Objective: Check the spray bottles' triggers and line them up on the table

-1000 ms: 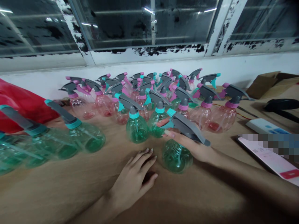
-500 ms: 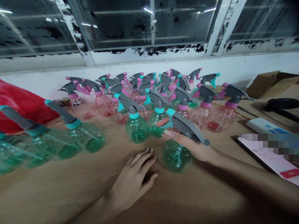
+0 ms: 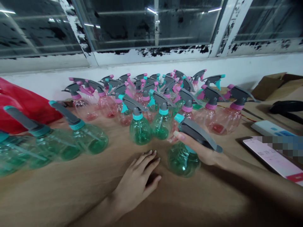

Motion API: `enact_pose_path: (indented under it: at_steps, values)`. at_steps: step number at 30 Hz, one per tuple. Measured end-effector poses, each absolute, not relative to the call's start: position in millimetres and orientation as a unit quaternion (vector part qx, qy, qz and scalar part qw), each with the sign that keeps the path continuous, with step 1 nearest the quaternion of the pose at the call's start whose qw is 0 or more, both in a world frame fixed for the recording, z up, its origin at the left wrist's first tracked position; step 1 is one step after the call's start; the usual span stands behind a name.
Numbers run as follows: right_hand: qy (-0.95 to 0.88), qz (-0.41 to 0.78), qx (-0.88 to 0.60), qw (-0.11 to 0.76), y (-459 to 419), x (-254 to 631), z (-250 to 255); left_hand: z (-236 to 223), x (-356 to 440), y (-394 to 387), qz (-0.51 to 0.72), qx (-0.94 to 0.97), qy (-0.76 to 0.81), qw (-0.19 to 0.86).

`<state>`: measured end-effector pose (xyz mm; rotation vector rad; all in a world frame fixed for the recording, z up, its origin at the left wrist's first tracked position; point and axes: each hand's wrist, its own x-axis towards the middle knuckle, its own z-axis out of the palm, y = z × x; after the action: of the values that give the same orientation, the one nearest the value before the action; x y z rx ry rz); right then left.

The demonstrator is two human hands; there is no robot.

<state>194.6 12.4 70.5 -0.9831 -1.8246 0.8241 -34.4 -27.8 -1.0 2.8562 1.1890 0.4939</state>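
Observation:
My right hand (image 3: 201,150) is wrapped round the neck of a green spray bottle (image 3: 181,159) with a grey trigger head and teal nozzle; the bottle stands on the brown table (image 3: 71,192). My left hand (image 3: 138,181) lies flat on the table just left of that bottle, fingers stretched out, holding nothing. Behind them stand two more upright green spray bottles (image 3: 140,130).
Several pink and green spray bottles (image 3: 187,101) crowd the back of the table under the window. Green bottles (image 3: 87,137) lie tilted at the left beside a red bag (image 3: 26,101). A phone (image 3: 274,159), a white device (image 3: 267,127) and a cardboard box (image 3: 272,83) sit at the right.
My right hand has shifted slightly on the green bottle, its fingers now closed lower round the trigger head. The left hand has stayed put.

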Motion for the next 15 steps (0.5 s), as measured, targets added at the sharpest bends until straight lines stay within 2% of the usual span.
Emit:
enact_pose_path:
  at_steps: [4,15]
  values:
    - [-0.709,0.399,-0.352,0.464,16,193,65,0,-34,-28,0.149,0.913,0.381,0.005]
    - [-0.697,0.418,-0.345,0.470,18,191,60,1,-34,-28,0.155,0.911,0.381,0.006]
